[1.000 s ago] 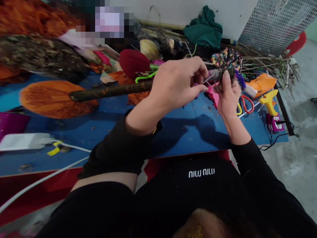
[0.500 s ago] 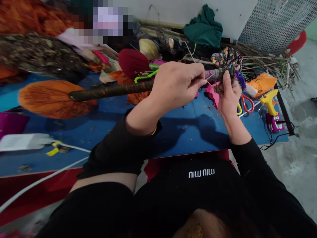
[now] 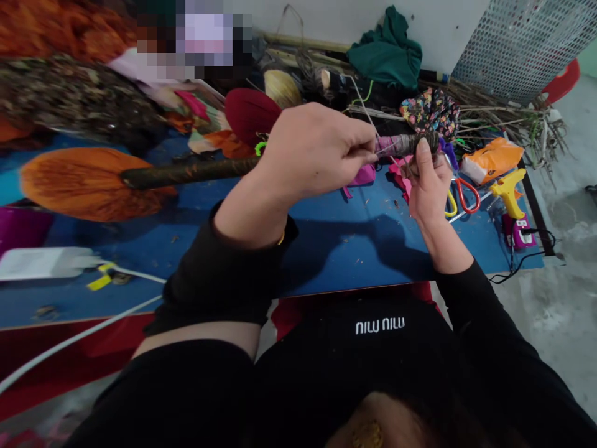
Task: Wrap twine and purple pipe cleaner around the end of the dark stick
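Observation:
A long dark stick (image 3: 191, 173) stretches across above the table, with a puffed orange cloth head (image 3: 74, 183) at its left end. My left hand (image 3: 312, 152) is in front of its middle, thumb and fingertips pinched on a thin pale thread (image 3: 368, 113). Whether its hidden fingers also touch the stick, I cannot tell. Grey and purple thread wrapping (image 3: 396, 145) covers the right part of the stick. My right hand (image 3: 431, 180) is closed around that wrapped end, thumb pressed on top. Behind it sits a floral cloth puff (image 3: 431, 112).
On the blue table (image 3: 321, 255) lie red-and-yellow-handled scissors (image 3: 466, 196), a yellow glue gun (image 3: 510, 191), an orange packet (image 3: 494, 157) and a white charger (image 3: 44, 263) with a cable. Dry twigs (image 3: 504, 118), green cloth (image 3: 387, 53) and a dark red puff (image 3: 249, 115) are behind.
My left hand has shifted left and slightly up. The stick and its orange head have slid a little left. My right hand stays nearly in place on the wrapped end.

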`<state>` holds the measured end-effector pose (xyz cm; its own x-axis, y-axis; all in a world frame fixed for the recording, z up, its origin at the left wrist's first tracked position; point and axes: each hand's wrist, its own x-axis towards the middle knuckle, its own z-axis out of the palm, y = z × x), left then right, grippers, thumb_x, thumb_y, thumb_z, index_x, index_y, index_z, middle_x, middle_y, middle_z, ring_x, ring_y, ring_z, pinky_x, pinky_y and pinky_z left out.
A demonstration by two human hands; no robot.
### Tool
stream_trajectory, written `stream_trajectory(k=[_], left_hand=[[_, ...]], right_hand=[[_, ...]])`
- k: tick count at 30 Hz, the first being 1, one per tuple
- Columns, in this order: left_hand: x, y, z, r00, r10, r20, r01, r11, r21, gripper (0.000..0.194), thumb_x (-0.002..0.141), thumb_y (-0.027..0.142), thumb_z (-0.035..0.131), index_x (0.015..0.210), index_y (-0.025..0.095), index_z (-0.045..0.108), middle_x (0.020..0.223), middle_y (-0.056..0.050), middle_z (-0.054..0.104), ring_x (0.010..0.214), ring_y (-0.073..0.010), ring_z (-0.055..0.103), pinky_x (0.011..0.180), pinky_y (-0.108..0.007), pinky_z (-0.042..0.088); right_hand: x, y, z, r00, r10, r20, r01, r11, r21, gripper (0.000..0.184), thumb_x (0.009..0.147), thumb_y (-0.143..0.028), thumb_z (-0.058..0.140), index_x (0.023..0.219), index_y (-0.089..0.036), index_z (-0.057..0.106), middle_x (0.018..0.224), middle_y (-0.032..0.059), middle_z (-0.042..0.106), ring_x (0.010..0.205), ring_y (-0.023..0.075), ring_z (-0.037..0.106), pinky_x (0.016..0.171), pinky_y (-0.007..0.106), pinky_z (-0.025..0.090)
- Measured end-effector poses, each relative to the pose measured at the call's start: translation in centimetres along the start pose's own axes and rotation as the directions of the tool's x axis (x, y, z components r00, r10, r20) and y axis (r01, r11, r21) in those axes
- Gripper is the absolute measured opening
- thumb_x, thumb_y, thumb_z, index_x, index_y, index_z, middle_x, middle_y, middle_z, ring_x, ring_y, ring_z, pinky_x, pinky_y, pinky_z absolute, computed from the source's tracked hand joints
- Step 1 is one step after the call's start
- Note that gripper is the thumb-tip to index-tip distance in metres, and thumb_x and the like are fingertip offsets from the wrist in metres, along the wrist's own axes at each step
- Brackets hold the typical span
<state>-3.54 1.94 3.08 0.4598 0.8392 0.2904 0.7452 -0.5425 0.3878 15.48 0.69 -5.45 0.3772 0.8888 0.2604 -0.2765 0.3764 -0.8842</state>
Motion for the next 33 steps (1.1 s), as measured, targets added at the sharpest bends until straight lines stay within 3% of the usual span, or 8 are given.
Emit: stream_trajectory(k=[5, 10, 13, 18, 24, 29, 31, 33], left_hand=[[0.1, -0.5, -0.7, 0.996, -0.059, -0.059, 0.049, 0.986, -0.162, 0.021, 0.087, 0.046, 0.066, 0.076, 0.032, 0.077, 0.064, -0.005, 0.071, 0.080, -0.0337, 0.072, 0.083, -0.047, 0.052], [0.4, -1.1, -0.6, 0.994, -0.048, -0.101, 0.030, 0.984, -0.173, 0.018, 0.084, 0.044, 0.067, 0.070, 0.032, 0.072, 0.063, -0.003, 0.070, 0.075, -0.0313, 0.070, 0.080, -0.047, 0.053], [0.6, -1.3, -0.4, 0.995, -0.018, -0.098, 0.002, 0.987, -0.160, 0.017, 0.082, 0.040, 0.066, 0.068, 0.031, 0.070, 0.060, -0.003, 0.068, 0.072, -0.0299, 0.069, 0.079, -0.046, 0.053], [0.6, -2.0, -0.7, 1.000, 0.012, -0.009, -0.014, 0.983, -0.181, 0.021, 0.085, 0.045, 0.066, 0.073, 0.029, 0.072, 0.058, -0.002, 0.066, 0.071, -0.0261, 0.064, 0.078, -0.042, 0.052], [0.1, -3.2, -1.9, 0.989, -0.142, 0.046, 0.147, 0.977, -0.154, 0.030, 0.085, 0.055, 0.064, 0.077, 0.027, 0.073, 0.062, -0.004, 0.066, 0.078, -0.0279, 0.064, 0.083, -0.042, 0.048], [0.4, -1.3, -0.8, 0.941, -0.229, -0.248, 0.190, 0.967, -0.170, 0.043, 0.086, 0.059, 0.055, 0.086, 0.024, 0.081, 0.079, -0.008, 0.073, 0.077, -0.0258, 0.061, 0.080, -0.045, 0.044], [0.7, -0.1, 0.5, 0.958, -0.164, -0.234, 0.123, 0.976, -0.182, 0.049, 0.084, 0.063, 0.060, 0.097, 0.023, 0.084, 0.096, -0.010, 0.082, 0.090, -0.0284, 0.070, 0.082, -0.045, 0.046], [1.0, 0.8, 1.8, 0.985, -0.117, -0.124, 0.098, 0.983, -0.153, 0.049, 0.082, 0.067, 0.070, 0.107, 0.027, 0.084, 0.111, -0.010, 0.085, 0.101, -0.0340, 0.074, 0.085, -0.048, 0.050]], right_hand=[[0.0, 0.0, -0.1, 1.000, 0.011, 0.009, -0.011, 1.000, -0.018, 0.046, 0.093, -0.060, 0.079, 0.077, -0.028, 0.052, 0.066, -0.0074, 0.046, 0.061, 0.0136, 0.060, 0.054, 0.029, 0.058], [-0.3, -0.2, -0.2, 1.000, -0.007, 0.012, 0.008, 1.000, -0.025, 0.052, 0.094, -0.058, 0.080, 0.071, -0.028, 0.045, 0.059, -0.0109, 0.036, 0.049, 0.0089, 0.043, 0.048, 0.025, 0.052], [-0.4, -0.1, -0.3, 1.000, -0.014, -0.019, 0.014, 0.999, -0.032, 0.053, 0.098, -0.056, 0.076, 0.069, -0.028, 0.042, 0.059, -0.0107, 0.032, 0.048, 0.0098, 0.043, 0.048, 0.026, 0.052], [-0.3, 0.0, -0.3, 0.999, -0.035, -0.012, 0.034, 0.999, -0.041, 0.057, 0.094, -0.059, 0.081, 0.066, -0.029, 0.041, 0.058, -0.0110, 0.031, 0.048, 0.0104, 0.040, 0.050, 0.029, 0.053], [-0.3, -0.1, -0.2, 0.999, -0.037, -0.002, 0.037, 0.998, -0.048, 0.061, 0.092, -0.064, 0.082, 0.064, -0.029, 0.040, 0.056, -0.0117, 0.029, 0.046, 0.0102, 0.035, 0.048, 0.028, 0.050], [-0.4, -0.1, -0.1, 0.999, -0.032, -0.018, 0.031, 0.999, -0.029, 0.057, 0.096, -0.061, 0.079, 0.066, -0.028, 0.043, 0.059, -0.0104, 0.032, 0.051, 0.0114, 0.044, 0.052, 0.028, 0.053], [-0.4, -0.2, -0.1, 1.000, -0.024, -0.018, 0.023, 0.999, -0.044, 0.056, 0.096, -0.062, 0.078, 0.067, -0.028, 0.043, 0.060, -0.0101, 0.033, 0.052, 0.0113, 0.044, 0.053, 0.028, 0.052], [-0.5, -0.4, 0.0, 1.000, -0.017, -0.014, 0.016, 0.997, -0.071, 0.058, 0.095, -0.064, 0.078, 0.066, -0.029, 0.042, 0.059, -0.0104, 0.031, 0.050, 0.0101, 0.038, 0.050, 0.027, 0.047]])
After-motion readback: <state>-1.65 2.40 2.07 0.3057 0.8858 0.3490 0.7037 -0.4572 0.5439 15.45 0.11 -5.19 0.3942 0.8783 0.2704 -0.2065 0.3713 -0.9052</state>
